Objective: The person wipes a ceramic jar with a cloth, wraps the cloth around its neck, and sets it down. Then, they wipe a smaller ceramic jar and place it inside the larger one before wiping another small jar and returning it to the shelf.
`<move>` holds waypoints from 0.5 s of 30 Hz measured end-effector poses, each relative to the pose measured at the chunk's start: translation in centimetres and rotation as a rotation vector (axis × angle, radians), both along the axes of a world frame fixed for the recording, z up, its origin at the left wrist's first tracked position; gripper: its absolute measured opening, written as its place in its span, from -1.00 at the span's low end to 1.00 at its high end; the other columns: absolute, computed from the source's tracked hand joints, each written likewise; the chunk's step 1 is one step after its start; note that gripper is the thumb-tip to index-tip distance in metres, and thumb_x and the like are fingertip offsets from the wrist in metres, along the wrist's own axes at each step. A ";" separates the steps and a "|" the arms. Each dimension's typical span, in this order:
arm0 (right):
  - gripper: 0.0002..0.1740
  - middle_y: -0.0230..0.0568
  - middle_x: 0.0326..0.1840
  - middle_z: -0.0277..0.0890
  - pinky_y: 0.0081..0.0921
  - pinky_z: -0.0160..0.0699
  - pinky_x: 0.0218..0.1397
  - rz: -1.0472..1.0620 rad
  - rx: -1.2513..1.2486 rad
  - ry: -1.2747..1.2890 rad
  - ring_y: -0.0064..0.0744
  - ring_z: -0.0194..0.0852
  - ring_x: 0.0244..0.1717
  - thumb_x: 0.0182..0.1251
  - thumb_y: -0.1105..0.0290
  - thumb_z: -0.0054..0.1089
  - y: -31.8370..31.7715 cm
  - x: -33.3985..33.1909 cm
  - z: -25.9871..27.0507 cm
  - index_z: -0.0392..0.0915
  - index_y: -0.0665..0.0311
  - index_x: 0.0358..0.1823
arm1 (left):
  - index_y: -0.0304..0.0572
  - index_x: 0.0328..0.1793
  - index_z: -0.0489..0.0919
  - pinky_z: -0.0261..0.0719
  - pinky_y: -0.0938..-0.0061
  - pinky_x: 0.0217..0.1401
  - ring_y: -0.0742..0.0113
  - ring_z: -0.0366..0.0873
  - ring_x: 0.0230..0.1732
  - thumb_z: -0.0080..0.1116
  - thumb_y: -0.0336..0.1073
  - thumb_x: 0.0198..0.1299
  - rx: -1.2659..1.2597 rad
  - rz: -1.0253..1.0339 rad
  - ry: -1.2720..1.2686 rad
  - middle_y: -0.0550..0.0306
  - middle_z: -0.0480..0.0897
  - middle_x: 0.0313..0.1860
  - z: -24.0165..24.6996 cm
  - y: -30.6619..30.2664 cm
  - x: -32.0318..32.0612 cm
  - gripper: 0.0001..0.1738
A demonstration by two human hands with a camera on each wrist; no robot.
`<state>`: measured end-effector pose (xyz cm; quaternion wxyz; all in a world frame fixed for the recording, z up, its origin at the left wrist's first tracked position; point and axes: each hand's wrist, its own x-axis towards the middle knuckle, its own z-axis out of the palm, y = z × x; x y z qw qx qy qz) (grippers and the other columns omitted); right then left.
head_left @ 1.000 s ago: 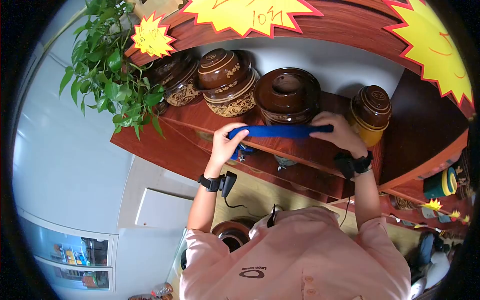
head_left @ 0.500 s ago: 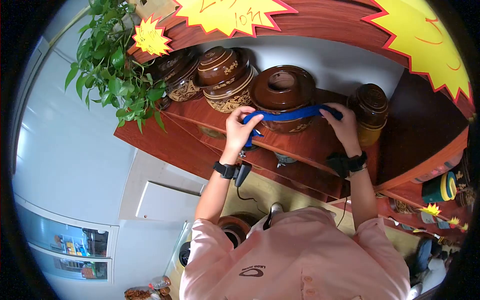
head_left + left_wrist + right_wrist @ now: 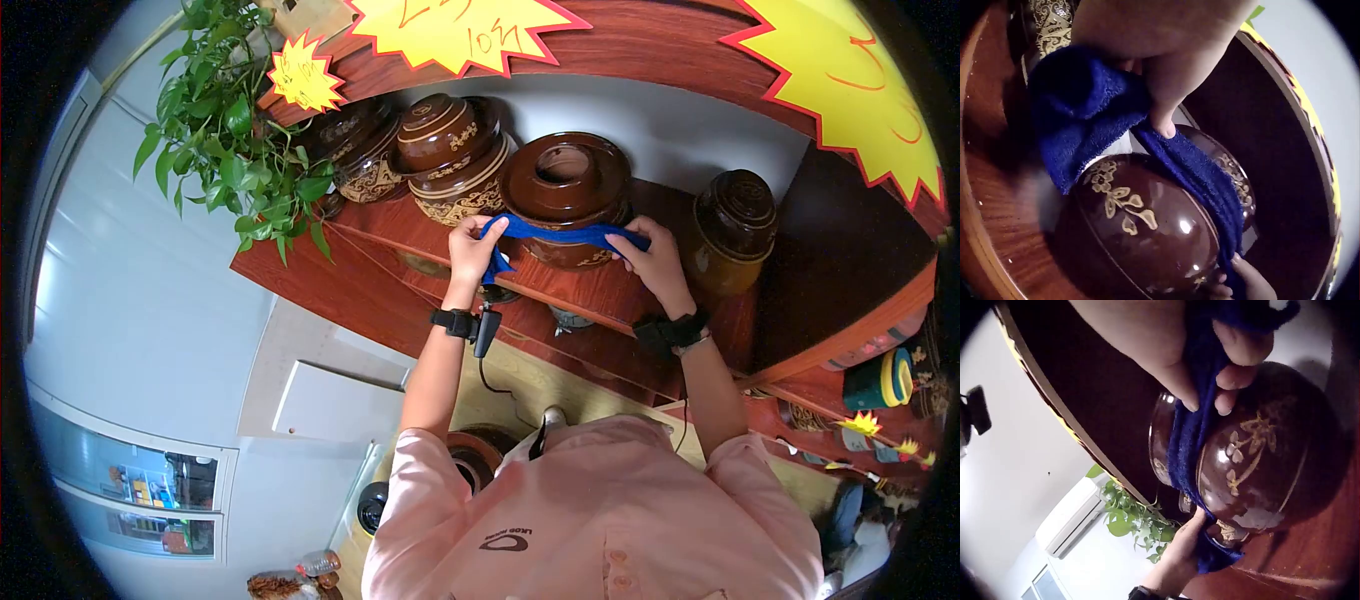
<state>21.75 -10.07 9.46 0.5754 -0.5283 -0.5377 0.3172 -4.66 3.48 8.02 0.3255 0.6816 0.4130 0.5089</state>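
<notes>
A blue cloth [image 3: 560, 235] is stretched as a narrow band between both hands. My left hand [image 3: 468, 252] pinches one part between thumb and fingers, with a loose end hanging below it. My right hand [image 3: 657, 268] grips the other end. The band crosses the front of a brown glazed pot [image 3: 575, 256] with a wide lid that has a round hollow knob. In the left wrist view the cloth lies along the curve of the pot [image 3: 1141, 219], above its painted flower. The right wrist view shows thumb and fingers holding the band close to the pot [image 3: 1272, 462].
Stacked patterned pots [image 3: 455, 190] stand left of the lidded pot, and a brown and yellow jar [image 3: 738, 225] is to its right. A trailing plant [image 3: 235, 160] hangs at the shelf's left end. Yellow starburst signs [image 3: 460, 30] line the board above.
Both hands have carried the cloth from the shelf's front edge forward to the pot. The right hand has since shifted left, closer to the left hand, and the left end now hangs lower.
</notes>
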 end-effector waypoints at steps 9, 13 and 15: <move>-0.71 -0.33 -0.58 0.56 -0.62 0.36 -0.61 0.118 -0.118 -0.030 -0.64 0.43 -0.66 0.18 0.25 0.38 -0.7 0.4 -1.1 0.49 0.26 -0.46 | -0.26 -0.28 0.62 0.41 0.66 -0.31 0.60 0.42 -0.41 0.37 -0.27 0.15 -0.266 -0.120 -0.136 0.32 0.58 -0.43 -2.1 -0.8 -0.7 -0.79; -0.73 -0.30 -0.59 0.56 -0.58 0.40 -0.60 0.172 -0.211 -0.166 -0.60 0.45 -0.66 0.17 0.27 0.39 -0.7 1.1 -3.0 0.50 0.28 -0.43 | -0.28 -0.30 0.62 0.48 0.61 -0.35 0.58 0.50 -0.40 0.39 -0.27 0.13 -0.257 -0.132 0.054 0.28 0.60 -0.47 -3.2 -0.6 -1.4 -0.78; -0.73 -0.27 -0.59 0.56 -0.54 0.44 -0.59 0.129 -0.258 -0.211 -0.55 0.50 -0.64 0.16 0.28 0.39 0.0 1.8 -4.6 0.52 0.32 -0.40 | -0.29 -0.31 0.62 0.51 0.57 -0.36 0.56 0.54 -0.41 0.40 -0.27 0.11 -0.243 -0.142 0.215 0.26 0.62 -0.49 -4.8 0.0 -2.1 -0.76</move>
